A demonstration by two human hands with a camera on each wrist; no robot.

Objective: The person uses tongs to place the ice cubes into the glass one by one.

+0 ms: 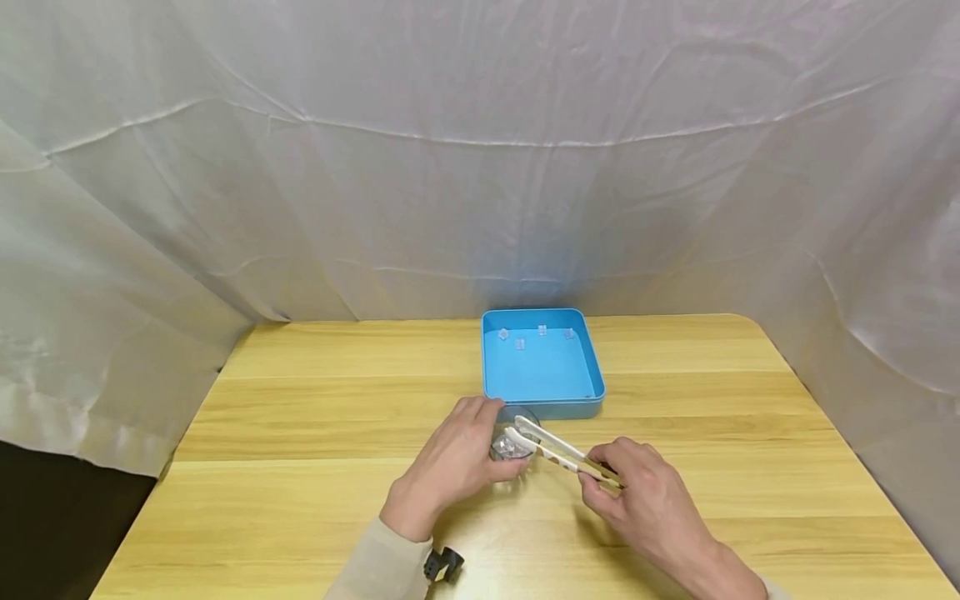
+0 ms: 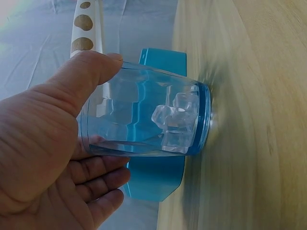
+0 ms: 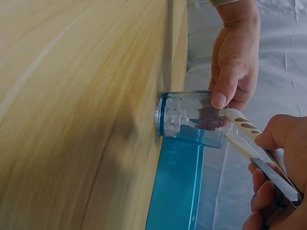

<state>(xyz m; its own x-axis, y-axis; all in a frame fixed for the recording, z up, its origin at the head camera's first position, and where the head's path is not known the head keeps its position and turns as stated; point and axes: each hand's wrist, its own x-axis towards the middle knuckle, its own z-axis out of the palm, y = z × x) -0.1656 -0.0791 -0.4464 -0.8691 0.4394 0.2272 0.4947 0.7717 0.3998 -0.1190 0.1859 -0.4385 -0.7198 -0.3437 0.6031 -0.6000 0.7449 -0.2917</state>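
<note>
My left hand (image 1: 453, 458) grips a clear tumbler (image 2: 139, 112) near its rim, thumb on one side and fingers on the other. The tumbler stands upright on the table, and several clear ice cubes (image 2: 180, 117) lie at its bottom. In my right hand (image 1: 660, 504) is a pair of tongs (image 1: 555, 443) with white, brown-spotted arms, held between thumb and fingers. The tongs slant down to the left, and their tips reach in at the tumbler's mouth, slightly apart. In the right wrist view the tips stay above the cubes.
Just behind the tumbler sits a shallow blue tray (image 1: 543, 375), with several clear cubes (image 1: 521, 343) spread over its far half. Everything stands on a wooden table (image 1: 315, 500). A pale curtain (image 1: 420, 208) hangs around the back and sides.
</note>
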